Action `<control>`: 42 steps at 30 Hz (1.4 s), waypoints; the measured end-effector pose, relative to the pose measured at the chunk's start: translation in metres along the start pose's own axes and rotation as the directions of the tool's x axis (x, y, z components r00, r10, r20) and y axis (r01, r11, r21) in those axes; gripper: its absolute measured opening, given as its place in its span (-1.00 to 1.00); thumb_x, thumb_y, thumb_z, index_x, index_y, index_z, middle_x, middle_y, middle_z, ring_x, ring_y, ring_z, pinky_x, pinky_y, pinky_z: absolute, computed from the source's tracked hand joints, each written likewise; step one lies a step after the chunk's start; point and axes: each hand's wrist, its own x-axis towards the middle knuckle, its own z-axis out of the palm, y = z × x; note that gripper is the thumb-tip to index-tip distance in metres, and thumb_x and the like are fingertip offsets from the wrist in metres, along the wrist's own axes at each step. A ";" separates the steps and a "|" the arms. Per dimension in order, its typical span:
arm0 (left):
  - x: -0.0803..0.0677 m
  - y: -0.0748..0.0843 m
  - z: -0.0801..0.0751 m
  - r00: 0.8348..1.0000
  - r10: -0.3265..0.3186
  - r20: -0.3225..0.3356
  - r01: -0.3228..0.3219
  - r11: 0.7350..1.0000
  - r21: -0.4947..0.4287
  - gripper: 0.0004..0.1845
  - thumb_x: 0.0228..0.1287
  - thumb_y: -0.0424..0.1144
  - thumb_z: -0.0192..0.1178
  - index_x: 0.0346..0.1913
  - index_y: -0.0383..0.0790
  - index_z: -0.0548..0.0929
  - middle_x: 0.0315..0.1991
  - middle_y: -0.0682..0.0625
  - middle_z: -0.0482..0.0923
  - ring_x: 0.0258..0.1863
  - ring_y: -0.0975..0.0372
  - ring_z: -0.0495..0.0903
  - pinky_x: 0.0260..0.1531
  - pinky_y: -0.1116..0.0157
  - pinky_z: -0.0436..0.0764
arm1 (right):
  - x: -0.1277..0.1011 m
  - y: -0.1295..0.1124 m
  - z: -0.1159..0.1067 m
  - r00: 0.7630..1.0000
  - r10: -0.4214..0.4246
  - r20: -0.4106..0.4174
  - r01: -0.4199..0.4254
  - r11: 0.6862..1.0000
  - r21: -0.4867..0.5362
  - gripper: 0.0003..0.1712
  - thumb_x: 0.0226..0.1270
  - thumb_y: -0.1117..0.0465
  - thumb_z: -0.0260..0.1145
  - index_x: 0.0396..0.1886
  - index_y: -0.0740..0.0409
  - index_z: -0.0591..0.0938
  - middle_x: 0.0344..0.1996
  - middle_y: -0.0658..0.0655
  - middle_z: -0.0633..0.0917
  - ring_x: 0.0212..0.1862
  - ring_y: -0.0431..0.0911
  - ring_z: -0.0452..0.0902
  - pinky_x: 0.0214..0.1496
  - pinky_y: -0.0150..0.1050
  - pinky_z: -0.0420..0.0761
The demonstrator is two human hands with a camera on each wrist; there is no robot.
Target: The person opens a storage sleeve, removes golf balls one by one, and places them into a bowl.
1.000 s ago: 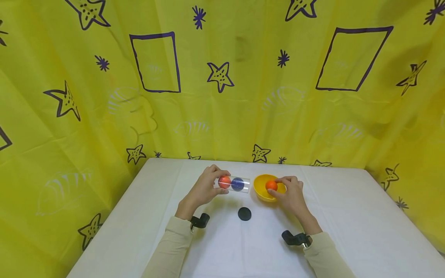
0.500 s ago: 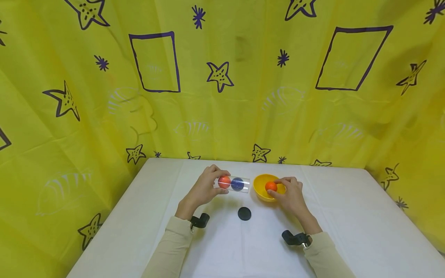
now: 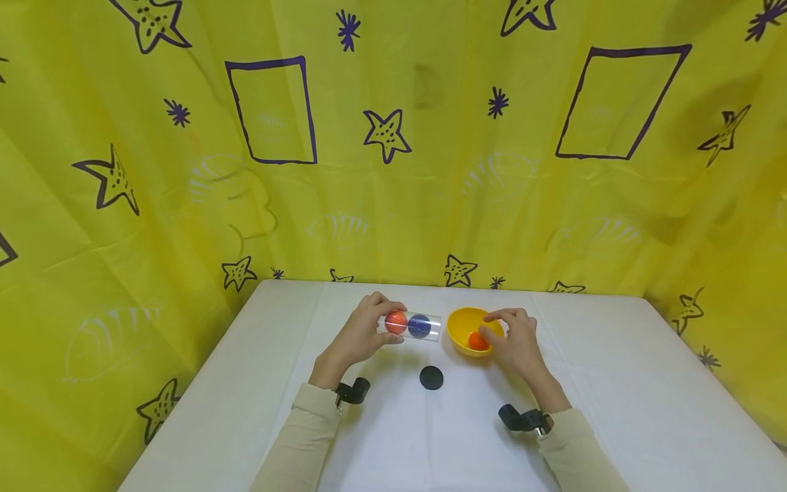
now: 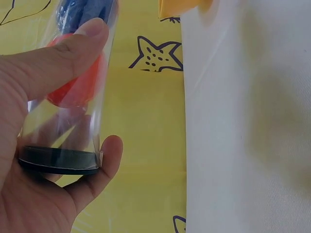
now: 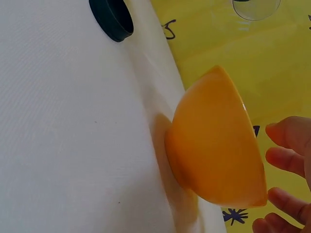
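- Left hand (image 3: 359,336) is gripping the clear tube (image 3: 410,326) sideways at frame centre, fingers wrapped round it, keeping both balls inside.
- Right hand (image 3: 515,342), fingers loosely spread and holding nothing, is hovering over the yellow bowl (image 3: 462,326), where an orange ball (image 3: 476,341) is lying.

The orange ball (image 3: 476,340), pinched a second ago by the right hand (image 3: 515,342) above the yellow bowl (image 3: 460,326), now lies inside the bowl, toward its 5 o'clock wall; the fingers (image 3: 492,333) have let go.
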 end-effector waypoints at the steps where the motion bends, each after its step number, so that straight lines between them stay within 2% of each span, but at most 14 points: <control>1: 0.000 0.000 0.000 1.000 -0.003 0.001 0.003 1.000 -0.002 -0.51 0.11 -0.29 0.54 0.14 -0.14 0.69 -0.09 0.00 0.49 0.05 0.05 0.44 0.03 0.17 0.53 | 0.000 -0.001 -0.001 1.000 -0.012 -0.008 0.012 1.000 0.002 -0.65 0.45 0.11 0.32 0.11 0.21 0.64 0.24 0.39 0.39 0.27 0.26 0.15 0.15 0.11 0.46; 7: 0.001 0.000 0.001 1.000 -0.016 0.004 0.016 1.000 -0.005 -0.49 0.11 -0.28 0.54 0.16 -0.13 0.69 -0.08 0.01 0.49 0.05 0.09 0.44 0.07 0.17 0.54 | -0.001 -0.008 -0.006 0.996 -0.074 -0.057 0.075 0.997 0.014 -0.66 0.45 0.13 0.32 0.09 0.23 0.65 0.20 0.39 0.41 0.21 0.25 0.19 0.07 0.07 0.42; 14: 0.001 0.000 0.002 1.000 -0.013 -0.001 0.013 1.000 0.002 -0.50 0.10 -0.29 0.55 0.15 -0.12 0.69 -0.06 0.01 0.50 0.04 0.15 0.41 0.06 0.19 0.54 | -0.004 -0.021 -0.011 0.989 -0.125 -0.079 0.127 0.992 0.027 -0.69 0.46 0.16 0.31 0.07 0.24 0.65 0.21 0.37 0.45 0.25 0.25 0.22 0.19 0.13 0.48; 18: 0.001 0.001 0.002 1.000 -0.009 -0.003 0.009 1.000 0.007 -0.49 0.11 -0.28 0.54 0.16 -0.12 0.69 -0.06 0.01 0.50 0.04 0.16 0.41 0.06 0.19 0.55 | -0.007 -0.030 -0.014 0.988 -0.137 -0.067 0.140 0.989 0.037 -0.68 0.46 0.16 0.31 0.09 0.23 0.65 0.18 0.32 0.51 0.20 0.20 0.31 0.12 -0.01 0.51; 23: 0.001 0.002 0.002 1.000 -0.002 0.000 0.002 1.000 0.010 -0.49 0.10 -0.26 0.55 0.16 -0.13 0.69 -0.06 0.00 0.50 0.05 0.10 0.44 0.06 0.18 0.55 | -0.012 -0.038 -0.015 0.986 -0.166 0.019 0.165 0.984 0.068 -0.67 0.49 0.14 0.31 0.13 0.18 0.61 -0.04 0.23 0.67 -0.01 0.07 0.53 -0.03 -0.36 0.57; 26: 0.001 0.002 0.003 1.000 0.008 0.003 -0.008 1.000 0.013 -0.49 0.10 -0.26 0.55 0.16 -0.13 0.69 -0.06 -0.01 0.50 0.08 0.02 0.47 0.06 0.16 0.55 | -0.015 -0.042 -0.013 0.977 -0.190 0.096 0.182 0.979 0.094 -0.64 0.48 0.12 0.32 0.17 0.15 0.60 -0.14 0.18 0.69 -0.10 0.01 0.57 -0.13 -0.45 0.59; 29: 0.001 0.002 0.003 1.000 0.014 0.005 -0.014 1.000 0.014 -0.49 0.10 -0.26 0.55 0.16 -0.14 0.69 -0.06 -0.01 0.50 0.09 -0.02 0.47 0.07 0.15 0.55 | -0.016 -0.044 -0.011 0.960 -0.231 0.159 0.215 0.970 0.113 -0.60 0.46 0.11 0.35 0.21 0.14 0.59 -0.16 0.13 0.70 -0.13 -0.04 0.57 -0.16 -0.42 0.61; 33: 0.002 0.003 0.003 1.000 0.017 0.005 -0.017 1.000 0.021 -0.49 0.10 -0.25 0.55 0.16 -0.12 0.69 -0.05 0.00 0.51 0.07 0.07 0.46 0.08 0.15 0.55 | -0.017 -0.046 -0.007 0.935 -0.289 0.203 0.261 0.953 0.152 -0.55 0.41 0.11 0.39 0.21 0.18 0.60 -0.17 0.08 0.73 -0.16 -0.07 0.60 -0.15 -0.34 0.61; 37: 0.002 0.003 0.004 1.000 0.017 0.003 -0.017 0.999 0.032 -0.49 0.10 -0.25 0.55 0.15 -0.11 0.70 -0.05 0.00 0.51 0.05 0.14 0.43 0.08 0.16 0.56 | -0.018 -0.048 -0.004 0.926 -0.303 0.224 0.266 0.947 0.182 -0.52 0.38 0.10 0.43 0.20 0.21 0.60 -0.16 0.08 0.74 -0.18 -0.07 0.60 -0.15 -0.33 0.61; 42: 0.002 0.004 0.003 1.000 0.017 0.003 -0.017 0.999 0.038 -0.50 0.10 -0.24 0.56 0.15 -0.10 0.70 -0.05 0.00 0.52 0.06 0.12 0.44 0.10 0.15 0.57 | -0.019 -0.049 -0.001 0.922 -0.310 0.231 0.271 0.944 0.188 -0.53 0.38 0.10 0.43 0.19 0.21 0.60 -0.16 0.09 0.74 -0.20 -0.10 0.60 -0.17 -0.34 0.61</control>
